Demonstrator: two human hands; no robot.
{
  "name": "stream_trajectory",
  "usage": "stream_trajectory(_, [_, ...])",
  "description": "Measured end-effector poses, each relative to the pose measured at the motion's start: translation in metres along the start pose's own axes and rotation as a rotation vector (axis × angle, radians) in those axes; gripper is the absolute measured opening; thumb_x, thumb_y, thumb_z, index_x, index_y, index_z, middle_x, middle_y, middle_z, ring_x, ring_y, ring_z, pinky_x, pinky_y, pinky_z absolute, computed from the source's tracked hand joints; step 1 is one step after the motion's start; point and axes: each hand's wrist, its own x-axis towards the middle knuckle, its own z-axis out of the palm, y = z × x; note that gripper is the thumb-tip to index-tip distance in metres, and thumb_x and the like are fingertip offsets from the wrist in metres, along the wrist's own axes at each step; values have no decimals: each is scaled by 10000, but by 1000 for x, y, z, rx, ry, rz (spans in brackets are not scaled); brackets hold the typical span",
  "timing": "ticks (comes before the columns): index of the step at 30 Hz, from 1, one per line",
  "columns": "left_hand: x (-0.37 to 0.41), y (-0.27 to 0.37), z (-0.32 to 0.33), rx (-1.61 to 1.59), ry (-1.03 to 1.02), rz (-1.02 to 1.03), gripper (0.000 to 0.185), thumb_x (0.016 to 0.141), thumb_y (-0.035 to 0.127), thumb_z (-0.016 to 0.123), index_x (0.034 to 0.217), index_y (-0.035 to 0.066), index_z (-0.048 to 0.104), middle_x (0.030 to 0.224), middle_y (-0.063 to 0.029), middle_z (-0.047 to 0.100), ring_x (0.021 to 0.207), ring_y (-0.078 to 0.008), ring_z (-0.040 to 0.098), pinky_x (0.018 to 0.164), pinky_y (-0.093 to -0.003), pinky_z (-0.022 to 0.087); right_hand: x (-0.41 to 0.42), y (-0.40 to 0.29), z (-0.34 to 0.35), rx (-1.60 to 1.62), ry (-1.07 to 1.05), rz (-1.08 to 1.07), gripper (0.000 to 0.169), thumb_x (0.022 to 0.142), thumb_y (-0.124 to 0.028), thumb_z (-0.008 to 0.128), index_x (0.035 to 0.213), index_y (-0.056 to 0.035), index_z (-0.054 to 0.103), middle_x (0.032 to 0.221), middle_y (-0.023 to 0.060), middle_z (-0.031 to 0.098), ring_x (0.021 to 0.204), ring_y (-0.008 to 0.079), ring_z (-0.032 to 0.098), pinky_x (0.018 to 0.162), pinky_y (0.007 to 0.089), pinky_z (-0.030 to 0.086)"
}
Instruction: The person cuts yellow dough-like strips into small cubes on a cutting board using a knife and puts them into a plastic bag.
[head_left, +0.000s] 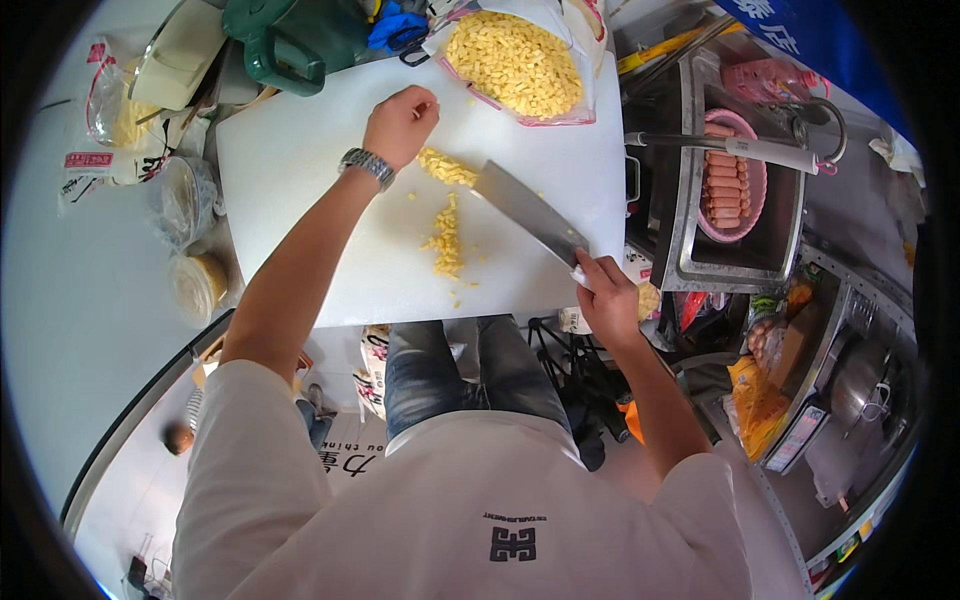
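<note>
My right hand grips the pale handle of a broad-bladed cleaver. The blade lies low over a white cutting board, its far end touching a small heap of yellow diced food. A second, narrow pile of yellow dice runs towards me, with loose bits around it. Above and left of the heap is my left hand, fingers curled in and a metal-band watch on its wrist. Nothing shows between those fingers. At the board's far edge, an opened plastic bag is full of yellow dice.
A green pitcher and tied-up bags stand at the board's far left, with a lidded plastic tub nearer. To the right, a metal sink holds a pink basket of sausages. Another person is at lower left.
</note>
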Motion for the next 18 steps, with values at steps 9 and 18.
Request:
stream_trajectory(9, [67,23,47,-399,-77,-367,193,948,190,778,1074,44,773,953,-17,759,809,-78,659,702,-264,525,-10,-1,-10,-36,58,117,546,810,24,696,1346,-81,689,1016,130,691,803,358,709,707,445,588])
stream_trajectory(18, [80,46,25,-528,-148,-391,265,998,228,643,1033,-20,728,985,-106,793,883,-186,781,777,-291,589,25,-1,7,-58,110,53,509,808,10,691,1309,-77,700,992,126,689,794,366,704,685,456,584])
